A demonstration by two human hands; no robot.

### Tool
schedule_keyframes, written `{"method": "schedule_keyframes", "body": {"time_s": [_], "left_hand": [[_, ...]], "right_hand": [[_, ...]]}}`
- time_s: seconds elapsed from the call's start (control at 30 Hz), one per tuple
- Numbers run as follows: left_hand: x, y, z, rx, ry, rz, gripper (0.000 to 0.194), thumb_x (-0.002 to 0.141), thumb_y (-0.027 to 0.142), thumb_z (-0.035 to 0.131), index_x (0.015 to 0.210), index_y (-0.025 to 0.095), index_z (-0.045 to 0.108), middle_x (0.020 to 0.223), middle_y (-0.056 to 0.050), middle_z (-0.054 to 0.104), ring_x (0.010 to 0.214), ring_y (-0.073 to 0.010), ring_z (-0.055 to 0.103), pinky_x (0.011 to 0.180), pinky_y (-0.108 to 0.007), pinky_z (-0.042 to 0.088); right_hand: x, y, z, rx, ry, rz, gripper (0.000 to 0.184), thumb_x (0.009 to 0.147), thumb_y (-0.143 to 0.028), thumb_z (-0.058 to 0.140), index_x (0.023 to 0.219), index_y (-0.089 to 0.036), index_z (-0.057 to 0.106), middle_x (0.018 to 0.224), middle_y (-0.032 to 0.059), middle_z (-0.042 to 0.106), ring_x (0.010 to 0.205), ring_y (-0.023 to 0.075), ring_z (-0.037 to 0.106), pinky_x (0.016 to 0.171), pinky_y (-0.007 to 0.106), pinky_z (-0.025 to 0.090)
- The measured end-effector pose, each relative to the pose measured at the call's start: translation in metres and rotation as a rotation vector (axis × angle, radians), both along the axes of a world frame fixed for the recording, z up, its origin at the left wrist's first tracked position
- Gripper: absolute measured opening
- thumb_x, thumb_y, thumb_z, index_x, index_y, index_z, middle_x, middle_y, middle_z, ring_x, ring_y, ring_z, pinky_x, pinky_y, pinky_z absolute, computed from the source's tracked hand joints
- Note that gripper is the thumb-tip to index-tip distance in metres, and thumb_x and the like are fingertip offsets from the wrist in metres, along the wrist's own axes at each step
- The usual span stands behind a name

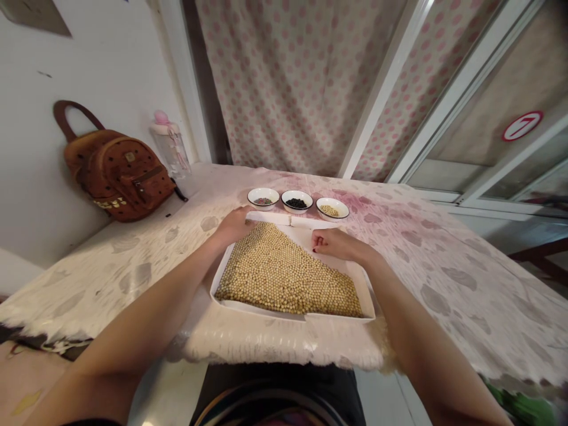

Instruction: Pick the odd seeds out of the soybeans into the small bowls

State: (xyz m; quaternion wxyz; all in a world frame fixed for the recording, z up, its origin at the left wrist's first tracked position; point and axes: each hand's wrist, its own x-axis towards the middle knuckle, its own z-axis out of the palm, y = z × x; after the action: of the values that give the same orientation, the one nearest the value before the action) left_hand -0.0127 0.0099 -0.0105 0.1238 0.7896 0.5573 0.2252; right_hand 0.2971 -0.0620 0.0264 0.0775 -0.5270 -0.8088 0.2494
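A shallow white tray [290, 318] lies near the table's front edge. Pale yellow soybeans [284, 269] cover its left side and front, leaving bare tray floor at the far right. My left hand [236, 226] is at the tray's far left corner, closed on its rim, with most fingers hidden. Over the bare floor, my right hand [332, 243] is closed with its fingers curled in; anything inside them is hidden. Behind the tray stand three white, dark-rimmed bowls: one with small mixed beans [263, 201], one with black beans [296, 203], one with pale beans [329, 210].
A patterned cloth [444, 272] covers the table. A brown backpack [122, 171] leans on the wall at the left, beside a clear bottle with a pink lid [170, 142]. Behind the table hang dotted curtains [302, 83] and a white-framed sliding door [381, 89].
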Motion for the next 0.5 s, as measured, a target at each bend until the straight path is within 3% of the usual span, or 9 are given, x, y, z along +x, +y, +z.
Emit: {"method": "schedule_keyframes", "body": {"time_s": [0.33,0.43,0.5], "left_hand": [[-0.001,0.002,-0.003,0.033,0.001,-0.019,0.036,0.086,0.024,0.055,0.121,0.020,0.062,0.118,-0.010,0.068,0.109,-0.0267,0.063,0.093,-0.038,0.049],[-0.001,0.003,-0.004,0.030,-0.012,-0.025,0.036,0.086,0.023,0.055,0.122,0.021,0.061,0.118,-0.009,0.068,0.109,-0.0261,0.063,0.093,-0.037,0.049],[-0.001,0.003,-0.004,0.026,-0.020,-0.025,0.038,0.086,0.023,0.055,0.123,0.021,0.061,0.119,-0.010,0.068,0.109,-0.0262,0.063,0.093,-0.037,0.049]], "right_hand": [[-0.001,0.004,-0.014,0.267,-0.089,0.003,0.012,0.076,-0.010,0.049,0.073,-0.021,0.047,0.078,0.0045,0.060,0.068,0.0163,0.050,0.061,0.031,0.032],[0.003,0.011,-0.017,0.347,-0.020,-0.038,0.010,0.076,-0.012,0.048,0.073,-0.022,0.048,0.075,0.0034,0.059,0.065,0.0160,0.050,0.060,0.031,0.033],[0.011,0.019,-0.020,0.440,0.103,-0.136,0.007,0.077,-0.015,0.049,0.076,-0.022,0.052,0.075,0.0029,0.060,0.066,0.0164,0.052,0.062,0.031,0.036]]}}
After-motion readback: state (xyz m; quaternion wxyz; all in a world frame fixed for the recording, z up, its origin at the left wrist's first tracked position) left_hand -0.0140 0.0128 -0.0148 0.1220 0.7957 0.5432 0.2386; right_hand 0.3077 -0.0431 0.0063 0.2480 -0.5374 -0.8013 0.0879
